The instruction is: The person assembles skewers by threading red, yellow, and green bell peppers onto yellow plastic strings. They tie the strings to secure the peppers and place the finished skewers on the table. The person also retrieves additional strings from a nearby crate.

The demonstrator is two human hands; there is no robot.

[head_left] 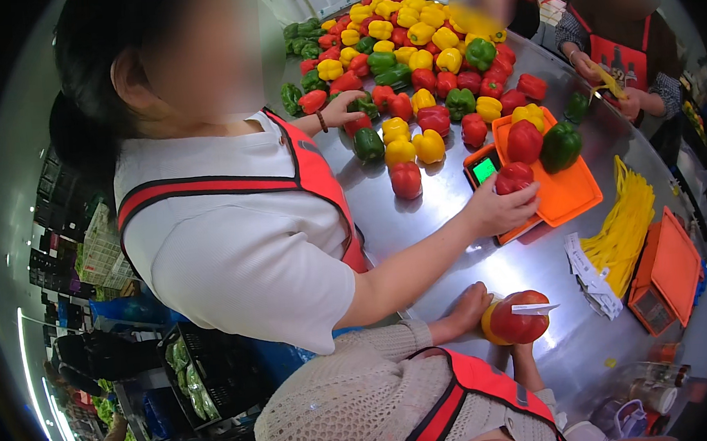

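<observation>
Close to me over the metal table is a bundle of red and yellow peppers [518,321] with a white label across it. My left hand [468,307] is closed at its upper left side, fingers curled against it; what they pinch is hidden. From below, my right hand [524,354] reaches behind the peppers; only the wrist area shows and its fingers are covered. A co-worker on my left holds a red pepper [514,178] over an orange scale [482,168]. That person's other hand [345,106] rests among loose peppers.
Beside the scale, an orange tray [579,194] carries red, yellow and green peppers. Yellow mesh bags [621,226] with white tags [591,273] lie to its right, near a second orange scale [659,277]. Loose peppers [407,45] cover the far table. Another person [621,62] handles a yellow mesh strip opposite.
</observation>
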